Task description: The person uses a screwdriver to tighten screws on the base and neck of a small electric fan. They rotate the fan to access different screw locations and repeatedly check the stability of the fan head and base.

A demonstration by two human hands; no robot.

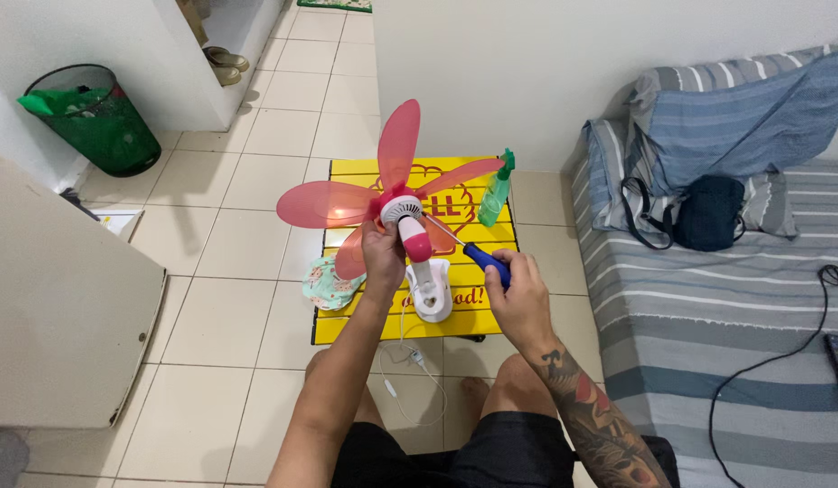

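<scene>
A small pink fan (396, 194) with bare translucent blades stands on a white base (432, 294) on a low yellow table (351, 321). My left hand (383, 256) grips the fan's neck just below the white motor hub. My right hand (520, 294) holds a blue-handled screwdriver (485, 260); its thin shaft points up and left, with the tip at the fan's pink neck. The fan's white cord (403, 361) hangs off the table's front edge down between my knees.
A green spray bottle (496, 192) stands at the table's back right. A patterned cloth (329, 282) lies at its left edge. A striped mattress (708, 334) with pillows, a dark bag (708, 212) and a black cable is on the right. A green bin (98, 122) stands far left.
</scene>
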